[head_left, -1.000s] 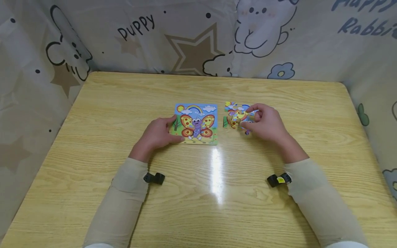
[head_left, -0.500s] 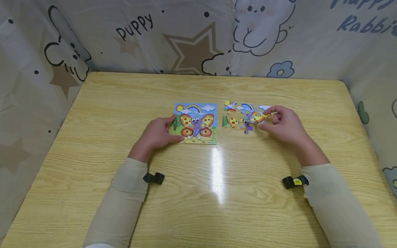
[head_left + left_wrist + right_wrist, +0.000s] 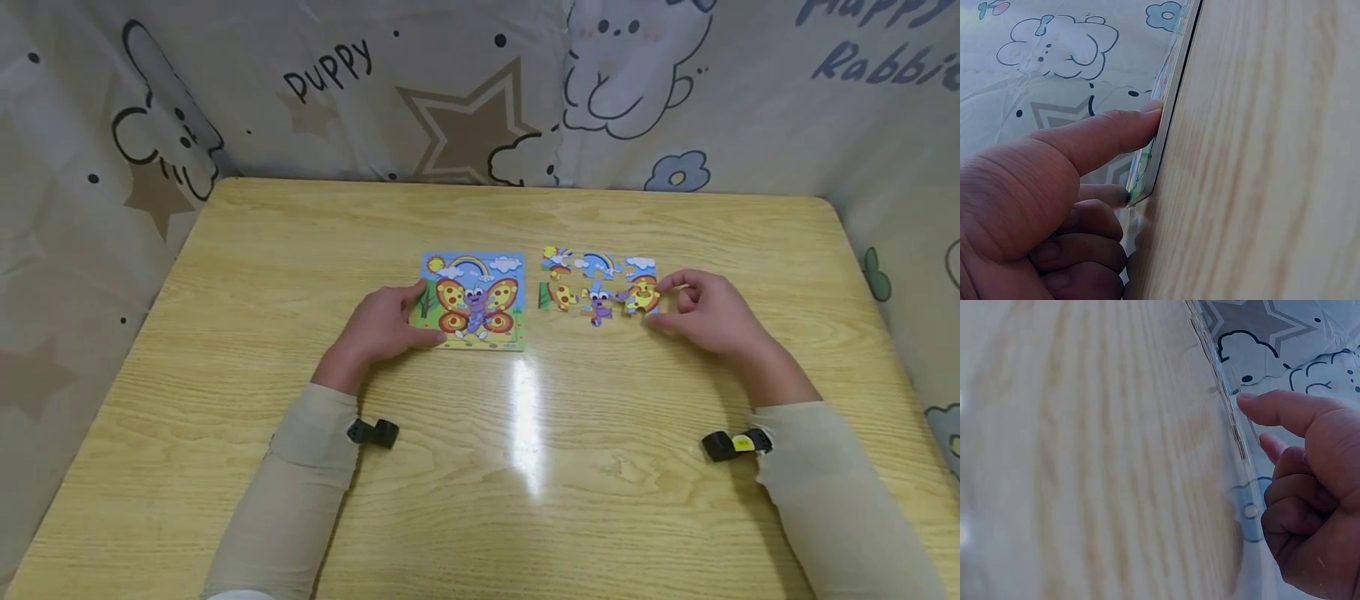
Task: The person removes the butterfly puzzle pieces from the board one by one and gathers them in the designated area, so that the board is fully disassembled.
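Note:
A square butterfly jigsaw puzzle board (image 3: 476, 312) lies on the wooden table. My left hand (image 3: 378, 325) grips its left part between thumb and index finger; the other fingers curl below in the left wrist view. To the board's right, my right hand (image 3: 708, 312) pinches a yellow wing puzzle piece (image 3: 640, 297) by its right side, thumb and index finger apart. That thin piece appears tilted edge-on in the right wrist view. Near it are a purple butterfly-face piece (image 3: 597, 303), a tree-and-wing piece (image 3: 557, 295), a sun piece (image 3: 557, 258), a rainbow piece (image 3: 597, 264) and a cloud piece (image 3: 641, 264).
The wooden table (image 3: 450, 508) reaches back to a cloth (image 3: 315, 125) printed with stars and animals, which also hangs on both sides. Black wrist cameras, left (image 3: 373, 432) and right (image 3: 735, 444), are strapped over the sleeves.
My right hand has carried the wing piece rightward across the loose pieces, to below the cloud piece. The face and rainbow pieces are now uncovered. My left hand stays on the board.

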Demonstrator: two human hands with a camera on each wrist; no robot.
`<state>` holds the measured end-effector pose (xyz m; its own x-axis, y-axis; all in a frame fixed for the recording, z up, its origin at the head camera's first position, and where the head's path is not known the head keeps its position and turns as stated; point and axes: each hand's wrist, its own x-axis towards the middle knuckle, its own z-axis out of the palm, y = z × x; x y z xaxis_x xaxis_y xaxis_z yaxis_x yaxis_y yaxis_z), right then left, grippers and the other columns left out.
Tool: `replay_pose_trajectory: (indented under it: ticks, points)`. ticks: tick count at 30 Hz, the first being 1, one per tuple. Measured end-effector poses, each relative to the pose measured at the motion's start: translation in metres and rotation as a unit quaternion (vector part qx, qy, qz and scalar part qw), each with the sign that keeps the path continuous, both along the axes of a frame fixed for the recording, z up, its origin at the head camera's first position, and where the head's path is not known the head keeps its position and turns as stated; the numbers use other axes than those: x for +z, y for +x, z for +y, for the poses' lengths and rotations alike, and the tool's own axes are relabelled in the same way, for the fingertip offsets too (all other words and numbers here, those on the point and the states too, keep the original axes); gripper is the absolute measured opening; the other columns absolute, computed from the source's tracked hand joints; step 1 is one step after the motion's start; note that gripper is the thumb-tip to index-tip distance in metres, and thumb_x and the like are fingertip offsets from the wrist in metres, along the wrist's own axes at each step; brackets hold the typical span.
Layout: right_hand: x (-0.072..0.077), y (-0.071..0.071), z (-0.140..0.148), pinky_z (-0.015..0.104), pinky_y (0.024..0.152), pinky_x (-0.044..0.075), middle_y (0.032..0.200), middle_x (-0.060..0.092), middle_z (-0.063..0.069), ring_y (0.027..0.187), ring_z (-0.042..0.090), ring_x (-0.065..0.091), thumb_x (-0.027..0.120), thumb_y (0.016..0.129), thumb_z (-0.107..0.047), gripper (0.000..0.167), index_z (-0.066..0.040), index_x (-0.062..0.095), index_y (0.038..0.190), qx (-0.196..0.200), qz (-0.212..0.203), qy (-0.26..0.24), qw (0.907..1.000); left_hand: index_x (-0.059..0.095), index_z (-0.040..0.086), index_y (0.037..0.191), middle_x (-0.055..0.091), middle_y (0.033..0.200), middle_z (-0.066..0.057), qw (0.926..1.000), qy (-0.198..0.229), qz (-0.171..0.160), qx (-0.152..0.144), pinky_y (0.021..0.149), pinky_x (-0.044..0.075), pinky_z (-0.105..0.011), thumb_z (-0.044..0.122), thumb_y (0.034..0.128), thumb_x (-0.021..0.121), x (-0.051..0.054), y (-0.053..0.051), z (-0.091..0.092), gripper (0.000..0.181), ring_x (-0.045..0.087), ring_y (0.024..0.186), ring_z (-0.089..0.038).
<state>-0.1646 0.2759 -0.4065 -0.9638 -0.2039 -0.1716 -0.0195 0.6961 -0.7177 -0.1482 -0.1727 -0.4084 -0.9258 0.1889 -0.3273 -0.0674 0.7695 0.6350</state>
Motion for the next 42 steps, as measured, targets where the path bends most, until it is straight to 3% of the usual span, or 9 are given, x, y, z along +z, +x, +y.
replay_pose_trajectory:
  ticks: [4,6,10,11,14,17,20,26,42]
  points:
    - [-0.002,0.001,0.004,0.033,0.056,0.030,0.065,0.036,0.002,0.056,0.015,0.033,0.084,0.083,-0.022,0.048,0.001,0.062,0.118,0.006,-0.002,0.006,1.0000,0.037,0.010,0.155,0.058,0.104,-0.018,0.9999,-0.007,0.006,-0.004,0.088,0.040,-0.042,0.043,0.0781,0.086,-0.002,0.000,0.000,0.096,0.047,0.098,-0.028]
    - [-0.003,0.000,0.006,0.033,0.056,0.030,0.065,0.036,0.002,0.056,0.015,0.033,0.084,0.084,-0.023,0.047,0.001,0.062,0.118,0.010,-0.004,0.007,0.9999,0.037,0.010,0.155,0.060,0.109,-0.018,0.9999,-0.003,0.009,-0.005,0.090,0.041,-0.041,0.044,0.0783,0.085,-0.002,0.001,-0.001,0.096,0.049,0.102,-0.028]
    - [-0.004,-0.001,0.008,0.034,0.057,0.030,0.067,0.036,0.003,0.057,0.016,0.034,0.084,0.084,-0.024,0.049,0.002,0.061,0.119,0.020,-0.011,0.010,0.9997,0.038,0.009,0.155,0.051,0.144,-0.017,0.9998,0.009,0.016,-0.008,0.103,0.039,-0.045,0.046,0.0779,0.084,-0.002,0.001,-0.002,0.097,0.047,0.126,-0.029]
    - [-0.005,-0.001,0.008,0.034,0.057,0.030,0.067,0.036,0.003,0.057,0.016,0.034,0.084,0.084,-0.024,0.049,0.002,0.060,0.119,0.020,-0.013,0.009,0.9997,0.037,0.009,0.155,0.054,0.140,-0.017,0.9998,0.012,0.016,-0.010,0.101,0.040,-0.045,0.045,0.0776,0.085,-0.002,0.002,-0.003,0.098,0.049,0.124,-0.029]
    - [-0.005,-0.002,0.009,0.034,0.058,0.030,0.067,0.037,0.003,0.058,0.016,0.034,0.084,0.084,-0.024,0.050,0.002,0.060,0.120,0.021,-0.020,0.008,0.9995,0.037,0.011,0.156,0.061,0.095,-0.013,0.9997,0.017,0.015,-0.014,0.084,0.043,-0.040,0.043,0.0764,0.086,0.000,0.002,-0.006,0.099,0.053,0.096,-0.027]
    - [-0.005,-0.003,0.009,0.034,0.059,0.030,0.067,0.036,0.003,0.058,0.017,0.034,0.083,0.085,-0.024,0.050,0.001,0.060,0.121,0.022,-0.027,0.005,0.9994,0.040,0.013,0.154,0.035,0.067,-0.004,0.9995,0.021,0.014,-0.022,0.063,0.034,-0.037,0.039,0.0756,0.088,0.001,0.003,-0.008,0.096,0.037,0.067,-0.023]
    - [-0.006,-0.004,0.009,0.035,0.058,0.031,0.066,0.036,0.003,0.057,0.017,0.034,0.083,0.085,-0.023,0.050,0.001,0.060,0.122,0.019,-0.036,0.000,0.9992,0.044,0.015,0.153,0.037,0.064,-0.001,0.9993,0.022,0.012,-0.029,0.056,0.031,-0.035,0.037,0.0762,0.088,0.002,0.003,-0.010,0.091,0.033,0.059,-0.019]
    - [-0.009,-0.005,0.009,0.035,0.059,0.032,0.066,0.034,0.003,0.057,0.016,0.033,0.085,0.083,-0.020,0.048,-0.001,0.062,0.120,0.003,-0.042,-0.017,0.9990,0.041,0.018,0.155,0.037,0.063,-0.001,0.9990,0.020,0.005,-0.040,0.056,0.030,-0.034,0.039,0.0765,0.087,0.001,0.002,-0.012,0.093,0.032,0.057,-0.017]
    - [-0.001,0.005,-0.022,0.032,0.052,0.029,0.063,0.028,0.001,0.053,0.014,0.030,0.086,0.080,-0.012,0.047,-0.003,0.064,0.120,0.001,0.012,-0.055,0.9984,0.036,0.011,0.156,0.039,0.062,-0.001,0.9979,0.035,0.006,-0.054,0.057,0.031,-0.034,0.030,0.0795,0.086,0.002,0.002,-0.017,0.093,0.035,0.057,-0.018]
